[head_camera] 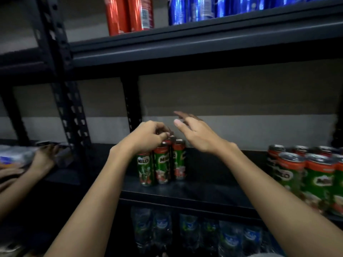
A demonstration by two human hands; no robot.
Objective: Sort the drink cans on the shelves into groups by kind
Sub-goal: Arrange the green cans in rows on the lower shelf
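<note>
The left hand [148, 135] is over a small cluster of green Milo cans [161, 162] standing upright at the middle of the dark middle shelf [204, 190]. Its fingers are curled down onto the top of a can at the rear of the cluster; the exact can gripped cannot be told. The right hand [196, 134] hovers just beside the cluster, above and to its right, fingers straight and spread, holding nothing. A larger group of Milo cans [308, 175] stands upright at the right end of the same shelf, well apart from the cluster. On the upper shelf [185, 43], red cans [130, 14] stand beside blue cans [213, 8]. Wrapped water bottles [185, 230] occupy the lower level. At the far left, another person's hand [43, 156] rests on the neighbouring shelf unit.
</note>
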